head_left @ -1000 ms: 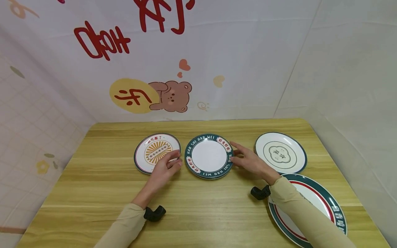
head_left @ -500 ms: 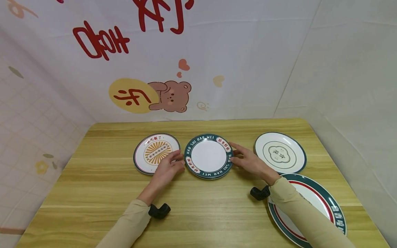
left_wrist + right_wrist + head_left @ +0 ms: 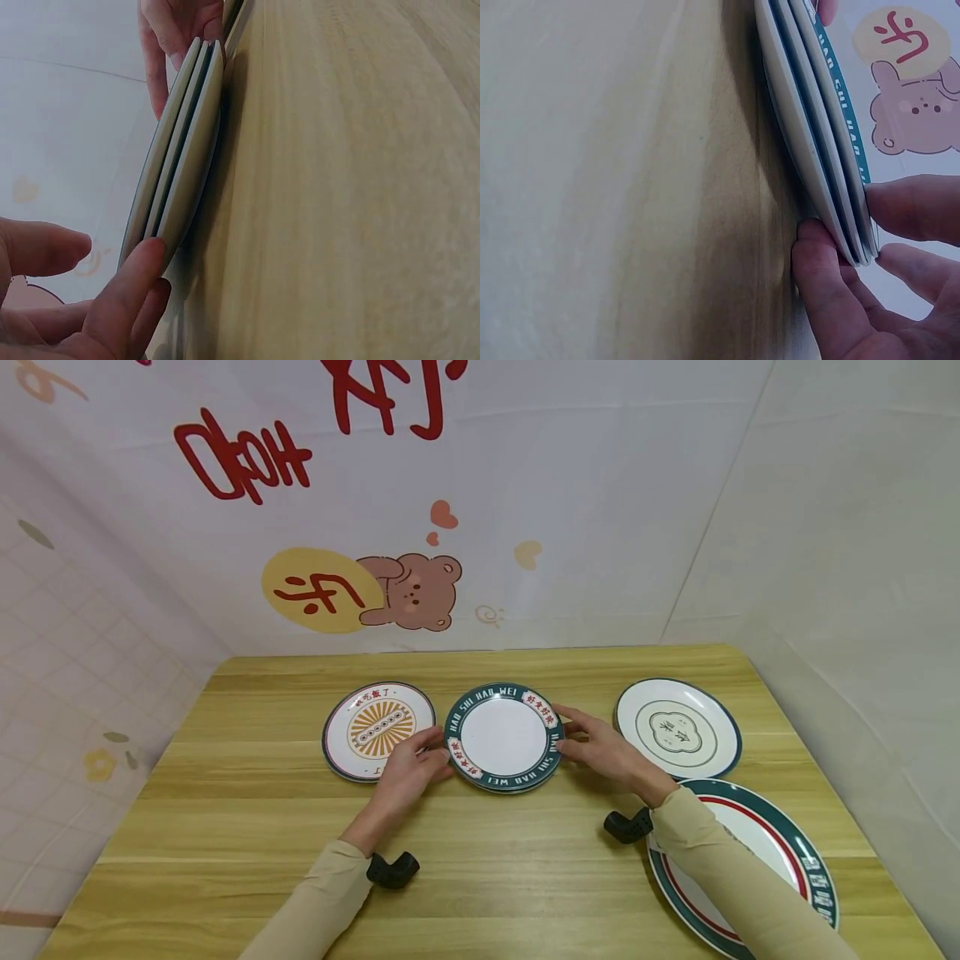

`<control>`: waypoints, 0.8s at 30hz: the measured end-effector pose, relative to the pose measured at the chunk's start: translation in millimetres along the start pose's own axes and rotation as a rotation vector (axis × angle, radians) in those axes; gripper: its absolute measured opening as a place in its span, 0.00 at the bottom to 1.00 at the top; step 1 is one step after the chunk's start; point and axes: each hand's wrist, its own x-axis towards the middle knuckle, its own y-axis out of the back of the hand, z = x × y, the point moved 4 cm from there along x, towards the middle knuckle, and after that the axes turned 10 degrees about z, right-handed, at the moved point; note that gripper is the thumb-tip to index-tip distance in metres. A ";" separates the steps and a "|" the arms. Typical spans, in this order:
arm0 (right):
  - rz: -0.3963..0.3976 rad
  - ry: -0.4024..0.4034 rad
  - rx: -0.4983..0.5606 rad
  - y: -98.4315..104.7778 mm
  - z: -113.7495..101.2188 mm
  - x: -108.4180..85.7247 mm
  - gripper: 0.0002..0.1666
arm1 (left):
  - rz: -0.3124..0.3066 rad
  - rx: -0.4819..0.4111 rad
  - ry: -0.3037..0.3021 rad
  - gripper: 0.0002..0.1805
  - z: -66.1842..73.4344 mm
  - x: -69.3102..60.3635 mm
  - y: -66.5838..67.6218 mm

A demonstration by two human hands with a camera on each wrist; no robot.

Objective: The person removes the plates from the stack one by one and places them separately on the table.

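Note:
Three stacked plates [image 3: 504, 737] with green lettered rims lie mid-table, their edges visible as layers in both wrist views. At the stack's right side, my right hand [image 3: 602, 750] pinches the rims, thumb [image 3: 911, 208] above and a finger [image 3: 817, 251] below. My left hand [image 3: 408, 768] is at the opposite side. One of its fingers [image 3: 131, 292] touches the plates' edge, while its thumb [image 3: 52, 249] stands apart from the rim. Left of the stack lies a white plate with an orange sunburst [image 3: 380, 730], partly behind that hand.
A white plate with a flower-shaped emblem [image 3: 667, 710] lies at the back right. In front of it is a large green-rimmed plate [image 3: 757, 827], partly hidden under my right sleeve. A printed cloth wall [image 3: 585, 510] rises behind the wooden table [image 3: 247, 760].
My left hand has moved right, away from over the sunburst plate, to the edge of the stack. The right hand and the plates have stayed in place.

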 end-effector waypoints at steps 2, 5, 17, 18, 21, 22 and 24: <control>0.000 0.006 -0.009 -0.4 -0.7 -0.3 0.40 | 0.005 0.003 0.006 0.31 -1.0 0.5 -0.4; 0.001 0.009 -0.024 -0.5 -1.7 -0.9 0.39 | 0.017 0.014 0.015 0.31 -2.0 1.2 -0.4; 0.010 0.005 -0.047 -1.2 -2.9 1.1 0.37 | 0.054 0.071 -0.011 0.33 -1.5 3.5 2.1; 0.009 0.001 -0.045 -1.2 -3.1 1.1 0.37 | 0.058 0.077 -0.011 0.33 -1.2 3.8 2.3; 0.005 -0.011 -0.035 -1.5 -3.6 0.7 0.37 | 0.067 0.085 -0.011 0.33 0.1 3.8 2.9; 0.004 -0.015 -0.032 -1.9 -3.6 0.9 0.37 | 0.071 0.090 -0.013 0.33 0.5 3.9 3.0; 0.002 -0.020 -0.030 -2.7 -3.8 1.1 0.37 | 0.079 0.098 -0.013 0.32 1.1 4.2 3.4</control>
